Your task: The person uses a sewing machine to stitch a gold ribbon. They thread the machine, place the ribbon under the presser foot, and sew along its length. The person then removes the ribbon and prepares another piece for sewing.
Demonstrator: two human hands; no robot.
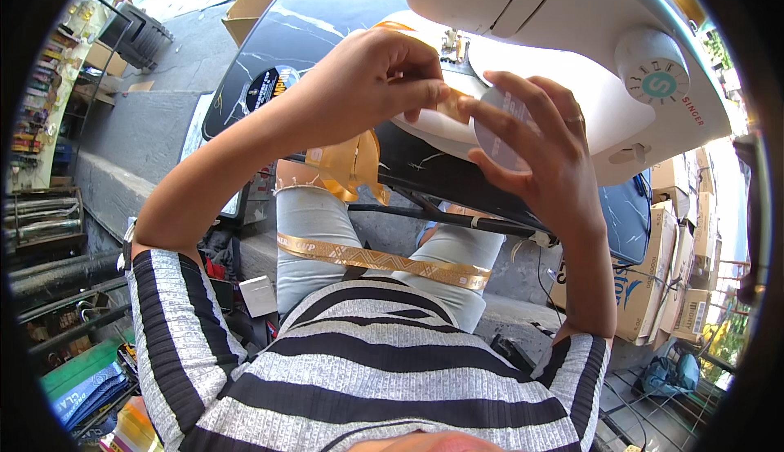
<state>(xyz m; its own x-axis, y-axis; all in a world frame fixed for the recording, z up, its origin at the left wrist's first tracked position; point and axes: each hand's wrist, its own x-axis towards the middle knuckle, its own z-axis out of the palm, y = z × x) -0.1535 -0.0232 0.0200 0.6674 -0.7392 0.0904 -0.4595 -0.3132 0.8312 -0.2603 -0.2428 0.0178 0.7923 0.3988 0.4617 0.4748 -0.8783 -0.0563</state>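
My left hand (pixel 396 76) is closed in a pinch on the end of a short gold ribbon (pixel 451 107) over the front of the white sewing machine (pixel 555 68). Facing it, my right hand (pixel 543 129) curls its fingers around a round grey disc (pixel 496 138) with faint print. Its index fingertip meets the ribbon's other end. Below my left wrist, a looped yellow-gold ribbon (pixel 351 166) hangs over the table edge. A patterned gold ribbon (pixel 376 258) lies across my lap.
The machine stands on a black marble-patterned table (pixel 286 23). A dark round printed piece (pixel 272 89) lies at its left. Cardboard boxes (pixel 653 280) are stacked at the right. An open carton (pixel 249 3) stands behind the table, and racks of goods (pixel 41 109) line the far left.
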